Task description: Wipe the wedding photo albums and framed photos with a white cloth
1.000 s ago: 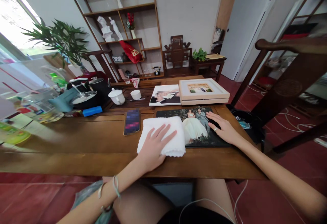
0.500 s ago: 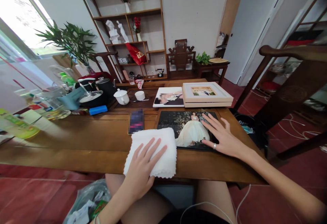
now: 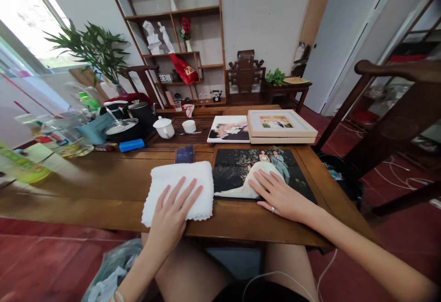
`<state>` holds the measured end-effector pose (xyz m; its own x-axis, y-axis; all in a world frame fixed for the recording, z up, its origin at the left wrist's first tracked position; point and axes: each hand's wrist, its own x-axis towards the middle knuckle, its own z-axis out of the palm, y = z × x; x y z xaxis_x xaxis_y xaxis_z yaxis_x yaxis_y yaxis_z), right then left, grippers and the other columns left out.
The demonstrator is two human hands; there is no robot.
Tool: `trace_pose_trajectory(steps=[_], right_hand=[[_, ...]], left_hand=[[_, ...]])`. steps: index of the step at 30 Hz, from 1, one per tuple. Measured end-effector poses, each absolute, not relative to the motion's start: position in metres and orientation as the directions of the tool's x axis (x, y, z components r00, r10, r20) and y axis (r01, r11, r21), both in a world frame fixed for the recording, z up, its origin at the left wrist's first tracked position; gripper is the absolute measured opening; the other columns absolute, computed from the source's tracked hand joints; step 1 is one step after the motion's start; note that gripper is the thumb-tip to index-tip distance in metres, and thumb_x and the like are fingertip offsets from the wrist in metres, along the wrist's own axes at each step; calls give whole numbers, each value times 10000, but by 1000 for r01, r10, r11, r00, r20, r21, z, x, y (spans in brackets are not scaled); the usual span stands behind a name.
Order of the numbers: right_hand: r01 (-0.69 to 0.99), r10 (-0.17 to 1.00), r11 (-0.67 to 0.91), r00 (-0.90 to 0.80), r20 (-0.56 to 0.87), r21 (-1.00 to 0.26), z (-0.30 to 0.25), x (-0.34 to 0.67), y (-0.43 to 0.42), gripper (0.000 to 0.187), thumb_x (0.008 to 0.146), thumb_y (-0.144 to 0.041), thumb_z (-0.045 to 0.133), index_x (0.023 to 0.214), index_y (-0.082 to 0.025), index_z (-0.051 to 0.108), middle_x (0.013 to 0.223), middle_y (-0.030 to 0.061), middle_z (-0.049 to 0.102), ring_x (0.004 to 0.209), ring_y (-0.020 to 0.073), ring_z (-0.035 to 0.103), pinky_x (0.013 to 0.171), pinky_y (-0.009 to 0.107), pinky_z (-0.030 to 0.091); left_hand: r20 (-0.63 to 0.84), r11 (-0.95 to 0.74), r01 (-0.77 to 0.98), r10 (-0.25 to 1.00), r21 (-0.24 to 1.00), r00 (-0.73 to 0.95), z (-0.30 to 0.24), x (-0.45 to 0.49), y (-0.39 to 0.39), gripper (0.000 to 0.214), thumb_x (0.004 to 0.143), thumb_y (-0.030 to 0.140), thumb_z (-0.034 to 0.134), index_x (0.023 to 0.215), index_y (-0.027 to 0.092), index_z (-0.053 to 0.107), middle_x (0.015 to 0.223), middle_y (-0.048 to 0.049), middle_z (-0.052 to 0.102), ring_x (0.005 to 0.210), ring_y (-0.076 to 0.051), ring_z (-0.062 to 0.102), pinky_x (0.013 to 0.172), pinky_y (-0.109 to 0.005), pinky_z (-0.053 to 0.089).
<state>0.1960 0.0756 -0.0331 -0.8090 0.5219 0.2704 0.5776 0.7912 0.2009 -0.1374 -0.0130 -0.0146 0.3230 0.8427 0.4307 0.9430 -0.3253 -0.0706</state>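
Note:
My left hand [image 3: 172, 212] lies flat with fingers spread on a folded white towel [image 3: 179, 182] at the near edge of the wooden table [image 3: 103, 187]. The towel sits just left of a large dark wedding photo print [image 3: 241, 168]. My right hand [image 3: 279, 196] rests open on the print's near right part, fingers stretched over the white dress. A phone [image 3: 185, 154] lies behind the towel, partly covered by it.
Behind the print lie another photo [image 3: 229, 128] and a stack of light wooden frames [image 3: 280, 126]. A tea tray with white cups [image 3: 164, 128], dark kettles [image 3: 139, 113], a blue block [image 3: 131, 145] and bottles stand at the left. A wooden chair [image 3: 396, 109] is on the right.
My left hand slid the towel leftward off the print, uncovering the whole picture. My right hand moved nearer and to the left on the print.

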Motion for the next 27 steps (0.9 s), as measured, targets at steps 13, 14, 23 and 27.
trace_pose_trajectory(steps=[13,14,23,27], right_hand=[[541,470,758,-840,271,363,-30,198,71,643,857,-115,529,1469,-203,356,1414,229,483,1319,421,413,954,618,442],[529,457,761,-848,270,374,-30,198,71,648,854,-97,520,1469,-219,357,1429,206,475,1317,424,414,943,622,451],[392,310,766,-920,241,510,-24,210,75,606,873,-78,470,1457,-209,373,1445,172,467,1263,441,465,880,599,507],[369,275,775,-928,252,513,-20,219,76,573,882,-97,480,1438,-212,402,1439,166,477,1270,429,460,906,587,488]], left_hand=[[275,-297,953,913,-54,300,-17,-138,-10,840,671,-57,374,1454,247,402,1522,-17,375,1437,-283,273,1153,-525,201],[260,-312,949,914,-41,312,-15,-140,-9,851,669,-57,374,1463,249,382,1531,-24,360,1441,-283,262,1151,-537,201],[468,-557,659,819,506,333,-9,-84,-49,349,878,163,550,1211,253,606,1271,-119,609,1207,-286,568,1027,-459,443],[-106,85,117,976,990,189,-17,-42,-52,331,899,422,566,1144,199,562,962,-106,670,699,-209,712,464,-233,512]])
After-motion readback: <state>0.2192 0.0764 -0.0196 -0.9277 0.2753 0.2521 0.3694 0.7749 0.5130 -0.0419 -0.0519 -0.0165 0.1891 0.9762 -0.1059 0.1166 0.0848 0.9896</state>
